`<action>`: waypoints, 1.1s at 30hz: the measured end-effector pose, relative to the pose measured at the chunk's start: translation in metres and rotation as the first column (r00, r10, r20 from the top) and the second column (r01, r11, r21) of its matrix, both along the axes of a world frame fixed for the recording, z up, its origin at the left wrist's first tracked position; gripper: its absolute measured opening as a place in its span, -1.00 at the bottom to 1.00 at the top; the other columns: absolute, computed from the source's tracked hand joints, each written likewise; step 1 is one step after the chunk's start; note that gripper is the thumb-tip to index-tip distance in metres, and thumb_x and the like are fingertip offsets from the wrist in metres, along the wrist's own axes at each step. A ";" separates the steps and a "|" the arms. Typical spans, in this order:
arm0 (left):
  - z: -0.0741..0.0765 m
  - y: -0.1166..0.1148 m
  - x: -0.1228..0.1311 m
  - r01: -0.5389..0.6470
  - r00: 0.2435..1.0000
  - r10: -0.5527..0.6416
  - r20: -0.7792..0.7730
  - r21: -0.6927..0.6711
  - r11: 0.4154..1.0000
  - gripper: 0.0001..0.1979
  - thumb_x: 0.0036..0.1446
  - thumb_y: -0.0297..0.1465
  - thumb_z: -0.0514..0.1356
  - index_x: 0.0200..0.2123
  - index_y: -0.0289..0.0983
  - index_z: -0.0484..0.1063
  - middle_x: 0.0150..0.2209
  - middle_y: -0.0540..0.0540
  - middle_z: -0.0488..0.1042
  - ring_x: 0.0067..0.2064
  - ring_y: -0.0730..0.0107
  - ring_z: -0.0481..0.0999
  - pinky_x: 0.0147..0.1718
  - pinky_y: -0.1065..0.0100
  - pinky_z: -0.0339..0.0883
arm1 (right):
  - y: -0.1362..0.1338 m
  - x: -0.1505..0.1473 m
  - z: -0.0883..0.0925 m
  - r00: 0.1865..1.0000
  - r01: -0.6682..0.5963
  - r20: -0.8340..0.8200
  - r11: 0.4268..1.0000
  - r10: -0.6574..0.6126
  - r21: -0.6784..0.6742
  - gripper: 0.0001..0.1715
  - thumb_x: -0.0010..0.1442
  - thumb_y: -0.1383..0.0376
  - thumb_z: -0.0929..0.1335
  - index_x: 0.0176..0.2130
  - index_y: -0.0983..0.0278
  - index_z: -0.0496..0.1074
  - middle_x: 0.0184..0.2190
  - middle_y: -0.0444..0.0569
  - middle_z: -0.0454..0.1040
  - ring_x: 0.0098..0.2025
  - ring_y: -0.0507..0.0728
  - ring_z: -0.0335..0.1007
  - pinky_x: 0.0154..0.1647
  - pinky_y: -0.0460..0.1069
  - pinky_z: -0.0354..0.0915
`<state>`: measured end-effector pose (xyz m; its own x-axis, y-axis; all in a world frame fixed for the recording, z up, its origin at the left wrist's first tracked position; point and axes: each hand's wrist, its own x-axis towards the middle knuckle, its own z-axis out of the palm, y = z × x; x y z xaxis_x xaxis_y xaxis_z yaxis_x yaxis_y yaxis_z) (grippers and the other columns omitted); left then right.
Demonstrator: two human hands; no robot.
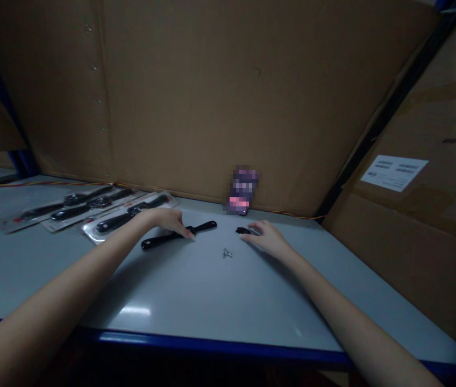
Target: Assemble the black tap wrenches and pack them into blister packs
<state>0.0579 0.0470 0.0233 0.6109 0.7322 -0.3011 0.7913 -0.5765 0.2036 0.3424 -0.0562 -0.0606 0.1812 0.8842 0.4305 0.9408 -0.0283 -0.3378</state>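
Note:
My left hand [171, 220] reaches over a long, slim black tool [159, 242] lying slantwise on the table, its fingers closed at the tool's middle and covering that part. One end of the tool, with a small hole, points to the right. My right hand [266, 235] is closed with thumb and fingertips on a small black part [243, 230], partly hidden by the fingers. Between the two hands, nearer to me, a little cluster of shiny metal screws [227, 253] rests on the tabletop.
Several clear packs with similar black tools [115, 220] lie at the left back. A phone [243, 191], blurred out, leans against the cardboard wall [196, 107]. A labelled cardboard box [433, 231] stands at right. The grey table [196, 301] has a blue front edge.

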 end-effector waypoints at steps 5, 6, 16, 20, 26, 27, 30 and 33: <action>-0.006 -0.005 -0.001 0.011 0.996 -0.017 0.091 0.074 0.997 -0.50 -0.23 -0.04 0.22 -0.34 -0.36 0.46 -0.35 -0.19 0.50 -0.34 0.22 0.41 -0.49 0.40 0.12 | 0.006 -0.002 -0.002 0.989 0.022 -0.142 0.999 -0.028 -0.044 -0.64 -0.10 0.09 0.41 -0.30 0.22 0.46 -0.25 0.00 0.39 -0.16 0.19 0.30 -0.16 0.06 0.17; -0.007 -0.005 -0.002 0.001 0.992 -0.014 0.129 0.096 0.995 -0.54 -0.22 -0.08 0.22 -0.35 -0.34 0.44 -0.36 -0.17 0.49 -0.35 0.23 0.41 -0.49 0.40 0.12 | 0.008 -0.001 -0.002 0.983 0.013 -0.185 0.999 -0.021 -0.044 -0.65 -0.12 0.11 0.42 -0.31 0.24 0.46 -0.25 -0.01 0.39 -0.18 0.17 0.29 -0.17 0.05 0.17; -0.021 -0.009 -0.007 -0.012 0.780 0.306 0.546 -0.475 0.880 -0.69 -0.15 -0.34 0.26 -0.39 -0.23 0.16 -0.49 -0.13 0.51 -0.47 0.30 0.49 -0.52 0.35 0.27 | 0.011 0.000 -0.001 0.898 -0.095 -0.439 0.987 0.029 -0.130 -0.53 -0.22 0.18 0.45 -0.30 0.38 0.38 -0.45 -0.04 0.38 -0.44 0.04 0.26 -0.45 -0.06 0.17; -0.021 -0.014 -0.005 0.058 0.764 0.348 0.544 -0.595 0.802 -0.73 -0.11 -0.36 0.24 -0.31 -0.28 0.26 -0.48 -0.14 0.54 -0.44 0.31 0.51 -0.50 0.36 0.29 | 0.007 -0.003 0.006 0.862 -0.150 -0.504 0.980 0.064 -0.133 -0.53 -0.25 0.21 0.46 -0.30 0.36 0.37 -0.38 -0.02 0.41 -0.42 0.03 0.27 -0.40 -0.05 0.19; -0.021 -0.025 0.002 0.186 0.764 0.338 0.550 -0.689 0.700 -0.82 -0.02 -0.40 0.19 -0.34 -0.38 0.44 -0.32 -0.22 0.56 -0.42 0.40 0.51 -0.47 0.44 0.32 | 0.001 -0.004 0.014 0.842 -0.167 -0.538 0.971 0.051 -0.169 -0.60 -0.29 0.26 0.47 -0.37 0.32 0.37 -0.42 -0.04 0.40 -0.42 0.05 0.25 -0.41 -0.04 0.17; -0.020 -0.028 0.003 0.194 0.751 0.360 0.553 -0.706 0.681 -0.84 -0.02 -0.41 0.19 -0.34 -0.38 0.44 -0.30 -0.23 0.56 -0.42 0.41 0.52 -0.44 0.44 0.34 | 0.001 -0.004 0.015 0.841 -0.160 -0.540 0.972 0.043 -0.173 -0.59 -0.30 0.26 0.48 -0.37 0.32 0.37 -0.43 -0.05 0.39 -0.42 0.05 0.25 -0.42 -0.04 0.16; -0.019 -0.037 0.009 0.199 0.686 0.473 0.553 -0.768 0.609 -0.88 0.01 -0.47 0.16 -0.33 -0.38 0.42 -0.28 -0.25 0.56 -0.35 0.36 0.55 -0.32 0.39 0.39 | 0.000 -0.004 0.016 0.838 -0.148 -0.545 0.972 0.026 -0.181 -0.59 -0.31 0.25 0.48 -0.40 0.31 0.35 -0.46 -0.08 0.37 -0.43 0.05 0.24 -0.44 -0.05 0.14; -0.021 -0.042 0.013 0.208 0.602 0.568 0.562 -0.797 0.567 -0.90 0.04 -0.51 0.14 -0.32 -0.38 0.35 -0.29 -0.30 0.55 -0.25 0.23 0.56 -0.20 0.25 0.41 | 0.000 -0.004 0.016 0.833 -0.156 -0.553 0.968 0.022 -0.197 -0.61 -0.30 0.23 0.48 -0.44 0.31 0.33 -0.51 -0.10 0.35 -0.47 0.03 0.22 -0.48 -0.06 0.11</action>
<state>0.0706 0.0053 0.0022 0.7519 0.5831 -0.3076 0.1993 0.2437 0.9492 0.3381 -0.0566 -0.0442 0.2413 0.9676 0.0745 0.6087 -0.0912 -0.7881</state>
